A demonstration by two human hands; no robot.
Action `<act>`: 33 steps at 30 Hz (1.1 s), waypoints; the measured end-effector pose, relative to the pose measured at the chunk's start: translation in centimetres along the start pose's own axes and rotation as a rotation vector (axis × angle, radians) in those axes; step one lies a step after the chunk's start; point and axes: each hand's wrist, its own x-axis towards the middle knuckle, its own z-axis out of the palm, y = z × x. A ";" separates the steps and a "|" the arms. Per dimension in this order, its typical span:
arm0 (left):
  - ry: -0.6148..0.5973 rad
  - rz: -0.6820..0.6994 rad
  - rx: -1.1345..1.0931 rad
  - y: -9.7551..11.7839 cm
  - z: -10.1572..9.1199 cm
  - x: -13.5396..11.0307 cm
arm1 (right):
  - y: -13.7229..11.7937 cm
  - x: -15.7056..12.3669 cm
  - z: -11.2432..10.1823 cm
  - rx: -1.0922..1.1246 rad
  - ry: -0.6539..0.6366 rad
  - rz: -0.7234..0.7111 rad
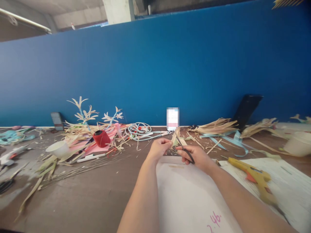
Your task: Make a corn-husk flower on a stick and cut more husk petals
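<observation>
My right hand point(195, 157) grips a pair of scissors point(179, 140) with dark handles, the blades pointing up and away from me. Just to its left, my left hand point(158, 149) is closed in a pinch on a pale strip of dried husk point(175, 138), close beside the blades. How far the blades are apart is too small to make out. Below both hands lies a white sheet or board point(187, 187) with pink handwriting.
A yellow glue gun point(254, 174) rests on papers at right. Dried husks point(216, 125), a dark phone point(247, 110) and coiled pale cord point(139, 131) line the blue partition point(155, 64). Left are husk flowers point(86, 115), a red object point(101, 139), a white cup point(58, 149) and thin wires point(85, 170).
</observation>
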 end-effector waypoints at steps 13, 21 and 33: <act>0.238 0.000 -0.273 0.3 0.8 0.3 | 0.9 0.2 0.3 -0.060 -0.120 0.023; 0.314 0.006 -0.318 0.4 1.2 0.5 | 1.8 0.4 1.0 -0.064 -0.124 0.014; 0.312 0.019 -0.424 0.4 1.7 0.5 | 0.9 0.1 1.4 -0.116 -0.076 0.032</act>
